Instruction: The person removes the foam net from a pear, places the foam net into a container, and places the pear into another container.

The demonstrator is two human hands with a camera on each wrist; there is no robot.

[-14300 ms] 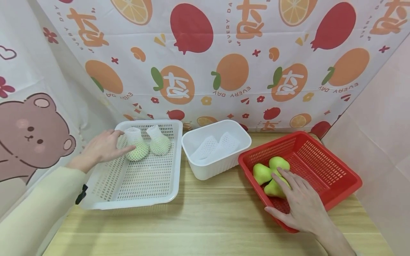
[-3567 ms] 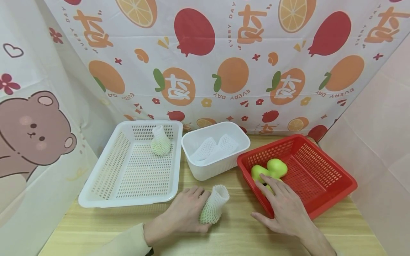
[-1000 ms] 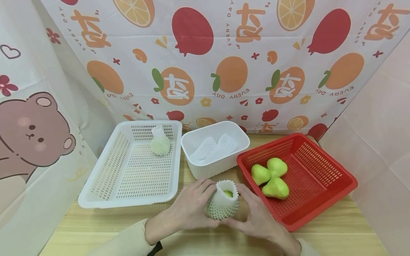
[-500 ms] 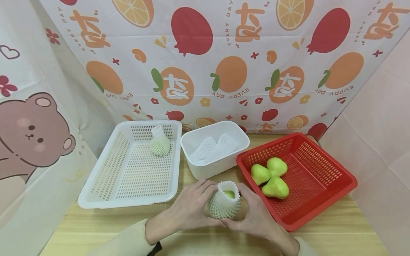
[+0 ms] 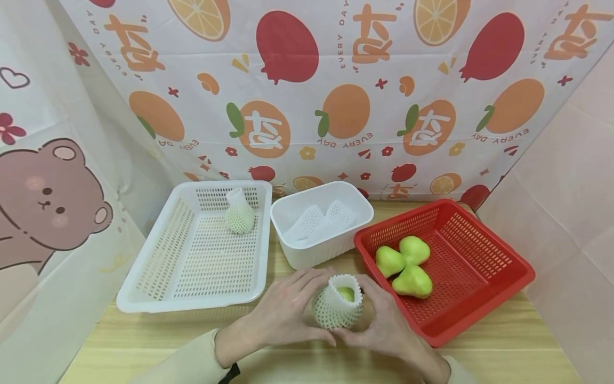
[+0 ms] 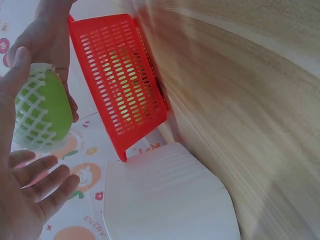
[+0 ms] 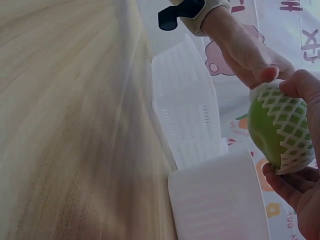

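Observation:
A green pear in a white foam net sleeve [image 5: 338, 305] is between my hands, close over the front of the table. Green shows through the sleeve's wide upper opening, and in the wrist views one side of the fruit is bare. My right hand [image 5: 384, 320] grips the netted pear, thumb [image 7: 300, 84] on one end and fingers around the other. My left hand [image 5: 283, 309] is cupped beside it. In the left wrist view its thumb reaches the net, while its fingers [image 6: 47, 185] are spread, rather straight, off the pear. Palm contact is hidden.
A white perforated basket [image 5: 192, 304] at left holds another netted pear [image 5: 240, 216]. In the white tub [image 5: 307, 256] at back centre lie flat foam nets [image 5: 309, 221]. The red basket [image 5: 479, 320] at right holds three bare green pears [image 5: 413, 281]. A printed cloth hangs behind.
Earlier, two netted pears lay in the white basket; my left hand brought one to the front. My right hand left the red basket and joined it. Lately the pear has shifted slightly right.

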